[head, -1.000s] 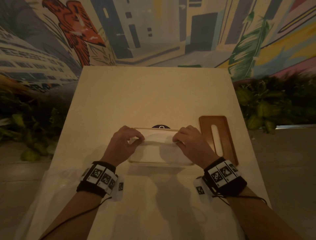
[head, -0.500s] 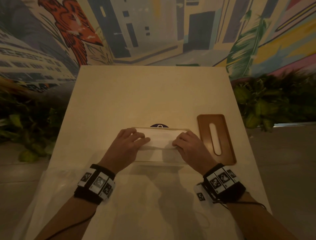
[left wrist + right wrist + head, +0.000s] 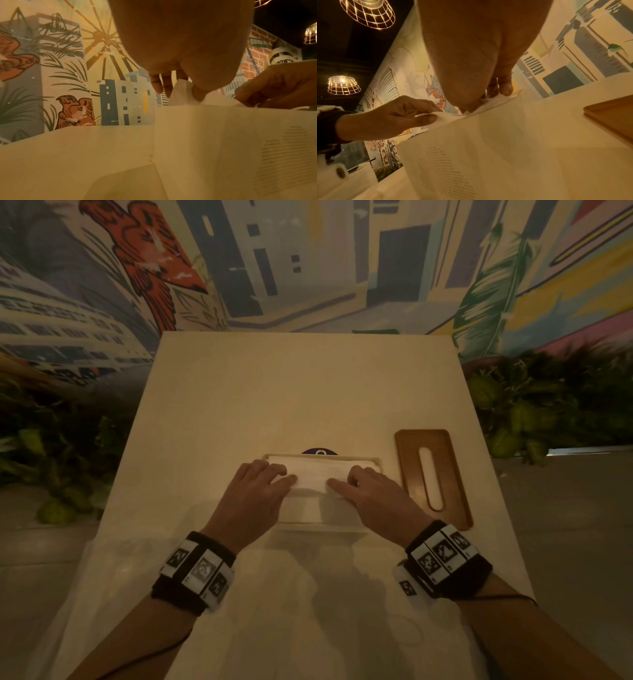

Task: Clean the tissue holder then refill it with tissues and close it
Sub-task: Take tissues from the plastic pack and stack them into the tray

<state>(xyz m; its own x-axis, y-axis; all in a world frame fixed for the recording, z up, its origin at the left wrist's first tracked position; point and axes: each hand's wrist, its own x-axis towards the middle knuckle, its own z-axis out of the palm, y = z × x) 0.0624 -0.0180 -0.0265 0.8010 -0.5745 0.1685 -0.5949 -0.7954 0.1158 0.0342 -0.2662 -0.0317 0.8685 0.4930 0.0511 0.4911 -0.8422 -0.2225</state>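
Head view looks down on a pale table (image 3: 308, 392) where the tissue holder (image 3: 376, 462), a white open-topped box, sits near the front edge with a stack of white tissues (image 3: 318, 474) lying in it. The left hand (image 3: 253, 494) rests on the left end of the stack and the right hand (image 3: 373, 498) on the right end, both palm down, index fingers reaching toward each other across the top sheet without meeting.

From the left wrist, the left hand (image 3: 188, 54) has its thumb and fingers closed on a raised flap of tissue (image 3: 181, 93) just above the holder's near wall (image 3: 223, 135). From the right wrist, the right hand (image 3: 479, 60) likewise nips the tissue (image 3: 489, 100) between thumb and fingers at the holder's rim, while the left hand (image 3: 388, 119) opposite pinches its own corner of the sheet.

Just beside the holder on its right lies the wooden lid (image 3: 433, 477), flat on the table with its long oval slot facing up (it is apart from the holder, not on it). A small dark round object (image 3: 319, 452) peeks out behind the holder's far wall; what it is cannot be made out. Painted mural (image 3: 308, 261) fills the wall behind, with green plants (image 3: 555, 405) at either side of the table
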